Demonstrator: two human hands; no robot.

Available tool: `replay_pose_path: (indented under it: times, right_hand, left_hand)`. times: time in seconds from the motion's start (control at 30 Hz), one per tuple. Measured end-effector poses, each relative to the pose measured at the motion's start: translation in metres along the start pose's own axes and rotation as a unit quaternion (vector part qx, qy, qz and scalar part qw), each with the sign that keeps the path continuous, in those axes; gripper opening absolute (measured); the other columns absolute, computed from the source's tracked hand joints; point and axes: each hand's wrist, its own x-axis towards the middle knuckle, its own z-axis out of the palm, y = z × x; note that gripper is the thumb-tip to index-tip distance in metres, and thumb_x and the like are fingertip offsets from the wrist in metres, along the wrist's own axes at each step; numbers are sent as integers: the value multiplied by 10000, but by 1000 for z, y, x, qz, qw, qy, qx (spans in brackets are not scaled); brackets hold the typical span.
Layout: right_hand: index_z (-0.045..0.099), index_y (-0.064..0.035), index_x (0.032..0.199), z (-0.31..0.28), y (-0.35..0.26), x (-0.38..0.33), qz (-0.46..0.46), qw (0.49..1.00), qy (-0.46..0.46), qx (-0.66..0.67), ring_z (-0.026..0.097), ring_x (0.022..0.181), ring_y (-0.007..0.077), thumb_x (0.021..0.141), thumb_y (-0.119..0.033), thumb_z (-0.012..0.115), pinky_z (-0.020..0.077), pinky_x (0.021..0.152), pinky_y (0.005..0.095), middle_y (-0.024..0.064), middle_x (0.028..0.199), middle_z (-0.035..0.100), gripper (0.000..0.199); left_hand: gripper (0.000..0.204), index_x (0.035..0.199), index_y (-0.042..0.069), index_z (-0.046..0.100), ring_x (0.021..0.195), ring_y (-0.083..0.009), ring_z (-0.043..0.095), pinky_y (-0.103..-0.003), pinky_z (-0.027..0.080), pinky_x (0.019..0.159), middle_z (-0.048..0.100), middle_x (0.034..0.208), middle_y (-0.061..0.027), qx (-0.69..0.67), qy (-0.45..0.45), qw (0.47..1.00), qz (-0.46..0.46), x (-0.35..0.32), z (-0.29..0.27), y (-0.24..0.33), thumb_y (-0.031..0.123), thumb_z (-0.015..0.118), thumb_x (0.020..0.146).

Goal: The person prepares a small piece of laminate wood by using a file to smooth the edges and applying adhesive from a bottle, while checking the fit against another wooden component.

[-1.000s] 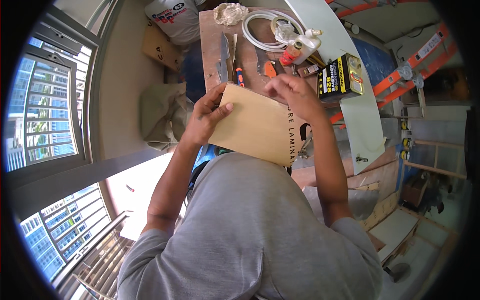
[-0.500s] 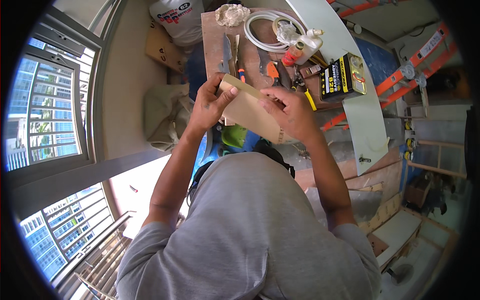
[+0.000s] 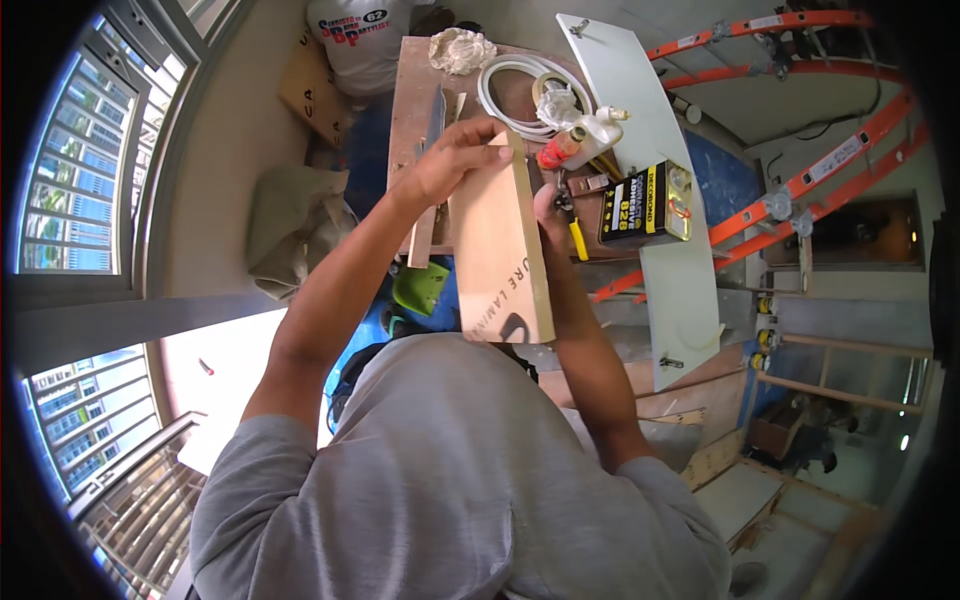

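A light tan wooden board (image 3: pixel 495 250) with dark print near its lower end is held up in front of my chest, its long edge facing right. My left hand (image 3: pixel 462 160) grips the upper end, the thumb lying on the face and the fingers bent over the top. Behind the right edge is my right hand (image 3: pixel 547 208); its thumb side shows beside the board, while the other fingers are hidden. Just beyond that hand lie yellow-handled pliers (image 3: pixel 577 238) on the brown worktable (image 3: pixel 415 90).
On the table are a coiled white hose (image 3: pixel 490 85), a red-labelled bottle (image 3: pixel 558 150), a white jug (image 3: pixel 603 130) and a black-and-yellow adhesive can (image 3: pixel 640 205). A long pale panel (image 3: pixel 680 310) runs along the right, with an orange ladder (image 3: pixel 790 195) beyond. A green dustpan (image 3: pixel 420 288) lies below.
The board has turned from a slant to nearly upright, its printed face now showing. My right hand has dropped from its upper edge to behind its right side. My left hand still grips the top.
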Motion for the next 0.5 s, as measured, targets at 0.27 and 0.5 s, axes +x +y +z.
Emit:
replay_pose_path:
  times: [0.27, 0.5]
  right_hand:
    - [457, -57, 1474, 42, -1, 2, -27, 974, 83, 208, 637, 1174, 190, 1077, -479, 456, 530, 995, 359, 109, 1305, 590, 580]
    - [527, -102, 1366, 20, 9, 9, -7, 969, 140, 203, 611, 1108, 176, 1034, -580, 454, 509, 971, 344, 78, 1201, 579, 586]
  left_hand:
    - [542, 1496, -10, 490, 1403, -346, 420, -427, 329, 1181, 426, 1476, -221, 399, 169, 888, 152, -20, 52, -58, 338, 529, 1082]
    - [516, 1513, -34, 479, 1466, -438, 413, -460, 341, 1192, 395, 1589, -291, 415, 145, 885, 155, -51, 90, -73, 259, 497, 1089]
